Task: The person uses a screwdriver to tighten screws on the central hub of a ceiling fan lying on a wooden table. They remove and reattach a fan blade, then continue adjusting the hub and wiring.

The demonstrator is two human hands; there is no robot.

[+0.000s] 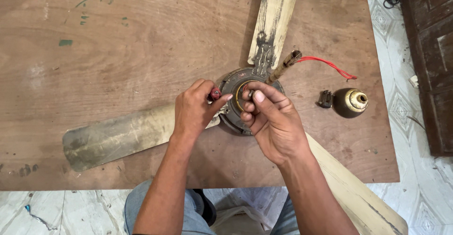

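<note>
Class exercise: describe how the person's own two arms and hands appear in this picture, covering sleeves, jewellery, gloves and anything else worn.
Both arms are bare from elbow to wrist, with no sleeves in view. The left hand and right hand wear no gloves, rings, watch or bracelets. Fingernails are short. Blue jeans cover the legs below.

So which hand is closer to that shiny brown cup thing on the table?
The right hand. It is over the fan motor, just left of the cup. The left hand is farther away, on the motor's other side, holding something red.
</note>
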